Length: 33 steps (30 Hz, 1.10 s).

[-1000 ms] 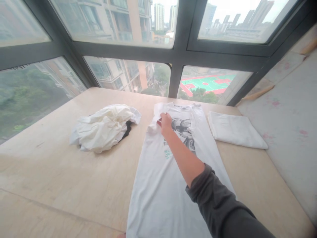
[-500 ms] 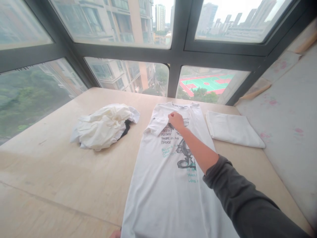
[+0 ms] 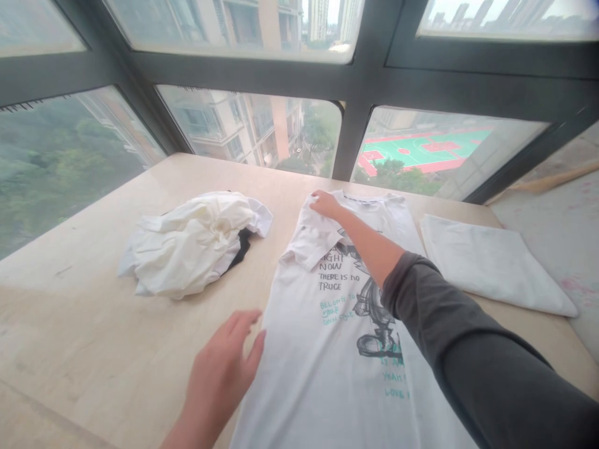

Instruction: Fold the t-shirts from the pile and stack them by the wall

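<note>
T-shirt [image 3: 322,358] under right hand [image 3: 326,204]

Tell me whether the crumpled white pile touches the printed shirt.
Apart: the head view shows bare wooden surface between the crumpled white pile and the printed shirt.

Matt cloth T-shirt [image 3: 290,368], smooth wood-look surface [image 3: 93,337], wrinkled cloth bundle [image 3: 191,249]

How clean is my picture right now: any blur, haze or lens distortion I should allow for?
Head view: the left hand looks soft, perhaps from motion, while the black lettering on the white T-shirt is readable; head view: the trees outside look hazy and pale; head view: the window frame slants and stretches toward the edges, which suggests wide-angle distortion.
</note>
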Tool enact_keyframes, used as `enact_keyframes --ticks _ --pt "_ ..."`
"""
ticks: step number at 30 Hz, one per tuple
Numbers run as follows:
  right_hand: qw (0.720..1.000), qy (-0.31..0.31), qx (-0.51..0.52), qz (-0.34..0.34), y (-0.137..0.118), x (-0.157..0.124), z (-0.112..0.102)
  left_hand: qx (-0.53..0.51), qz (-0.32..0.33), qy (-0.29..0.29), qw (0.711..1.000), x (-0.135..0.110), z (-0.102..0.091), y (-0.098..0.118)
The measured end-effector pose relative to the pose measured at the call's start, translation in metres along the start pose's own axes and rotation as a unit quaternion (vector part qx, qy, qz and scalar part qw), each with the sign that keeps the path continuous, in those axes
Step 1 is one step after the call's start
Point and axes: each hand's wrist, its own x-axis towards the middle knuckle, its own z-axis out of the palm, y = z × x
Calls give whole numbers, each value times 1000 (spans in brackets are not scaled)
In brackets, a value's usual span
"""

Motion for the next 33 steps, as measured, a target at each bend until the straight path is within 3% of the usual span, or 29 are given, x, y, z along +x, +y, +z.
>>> enact_keyframes --ticks 3,5,8,11,14,19,23,28,33 --pt "1000 -7 -9 -15 3 -3 -3 33 88 44 995 94 24 25" --pt "1000 -10 -12 -19 5 -6 -4 70 130 62 987 138 43 35" --pt "1000 -12 -12 -25 7 -7 -6 75 161 75 981 170 62 37" --pt "1000 -5 -5 -25 7 -3 -6 53 182 77 979 175 65 27" --pt "1000 16 0 -27 4 4 -3 27 173 86 981 173 63 16" --pt "998 41 -26 -46 -4 6 7 -6 104 82 991 169 64 10" --pt "994 67 -60 -68 -13 -7 7 -14 51 59 997 148 56 13" --pt "992 58 -72 -85 -25 -39 -2 -32 -80 -72 994 81 34 16" --pt "993 8 -78 -84 -22 -86 2 -145 -132 -159 968 -19 20 0"
